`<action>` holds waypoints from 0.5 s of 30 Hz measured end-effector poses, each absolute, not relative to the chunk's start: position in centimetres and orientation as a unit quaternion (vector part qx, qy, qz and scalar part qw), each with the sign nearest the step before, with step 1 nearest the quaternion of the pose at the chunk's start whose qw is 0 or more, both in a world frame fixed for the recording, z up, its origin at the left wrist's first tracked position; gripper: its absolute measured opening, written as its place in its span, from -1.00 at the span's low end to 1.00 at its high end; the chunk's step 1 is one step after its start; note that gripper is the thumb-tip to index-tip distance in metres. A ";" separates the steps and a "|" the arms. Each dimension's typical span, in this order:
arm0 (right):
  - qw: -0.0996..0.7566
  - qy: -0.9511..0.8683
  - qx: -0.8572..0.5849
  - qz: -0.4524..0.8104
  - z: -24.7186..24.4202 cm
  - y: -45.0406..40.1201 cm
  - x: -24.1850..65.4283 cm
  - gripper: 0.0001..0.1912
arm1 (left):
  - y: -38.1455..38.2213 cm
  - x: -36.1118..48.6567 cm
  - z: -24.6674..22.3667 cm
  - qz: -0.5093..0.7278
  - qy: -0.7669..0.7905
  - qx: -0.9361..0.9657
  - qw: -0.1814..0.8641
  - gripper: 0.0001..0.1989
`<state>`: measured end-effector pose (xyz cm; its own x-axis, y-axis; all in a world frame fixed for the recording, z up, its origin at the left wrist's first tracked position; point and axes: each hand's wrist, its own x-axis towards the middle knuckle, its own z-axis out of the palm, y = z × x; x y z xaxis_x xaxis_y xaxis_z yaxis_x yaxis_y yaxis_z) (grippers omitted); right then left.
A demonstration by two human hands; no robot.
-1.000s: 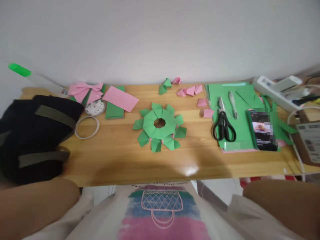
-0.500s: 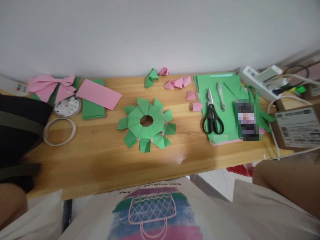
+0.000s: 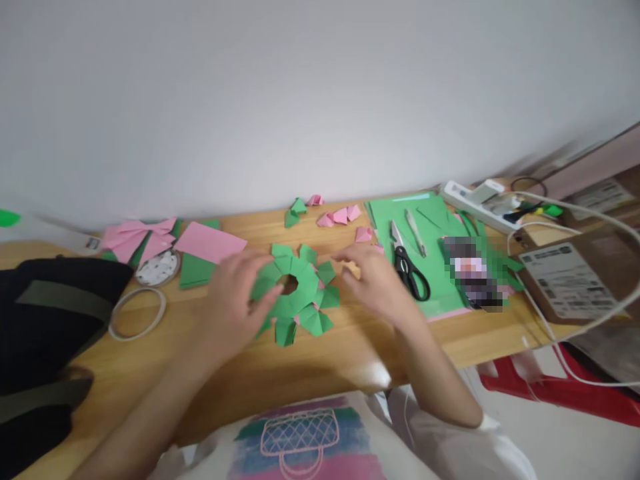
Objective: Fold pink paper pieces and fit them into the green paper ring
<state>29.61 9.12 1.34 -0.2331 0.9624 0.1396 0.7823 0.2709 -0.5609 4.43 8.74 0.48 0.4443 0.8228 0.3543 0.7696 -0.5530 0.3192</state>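
A ring folded from green paper (image 3: pixel 306 297) lies flat on the wooden table, with petal-like tabs around its rim and a hole at its centre. Over its left side is my left hand (image 3: pixel 235 297), thumb and fingers apart; whether it touches the paper I cannot tell. My right hand (image 3: pixel 374 280) hovers just right of the ring, fingers apart and holding nothing. Small folded pink pieces (image 3: pixel 341 215) and green pieces (image 3: pixel 296 211) sit behind the ring. My left hand hides some of the ring's left tabs.
Scissors (image 3: pixel 406 267) and a cutter (image 3: pixel 416 233) rest on green sheets (image 3: pixel 440 293) at right, beside a blurred phone (image 3: pixel 473 273), power strip (image 3: pixel 475 203) and carton (image 3: pixel 575 277). At left are a pink bow (image 3: pixel 143 237), pink paper (image 3: pixel 210 243), a tape roll (image 3: pixel 114 323) and a black bag (image 3: pixel 60 320).
Both my hands have come in over the table, the left to the ring's left side and the right beside its right side. The camera view has shifted; the ring looks unmoved on the table.
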 end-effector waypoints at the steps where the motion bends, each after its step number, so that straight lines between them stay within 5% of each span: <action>1: 0.208 -0.763 -0.577 0.205 0.8 9.4 29.2 -0.73 | 8.7 4.7 -0.1 0.237 0.451 0.860 0.040 -0.68; 5: 0.143 -0.757 -0.583 0.259 -1.8 9.5 27.6 -0.67 | 7.8 5.4 -2.6 0.215 0.407 0.887 0.017 -0.67; 15: 0.250 -0.749 -0.550 0.274 -4.8 9.2 26.4 -0.82 | 6.9 7.0 -3.7 0.185 0.443 0.877 -0.009 -0.72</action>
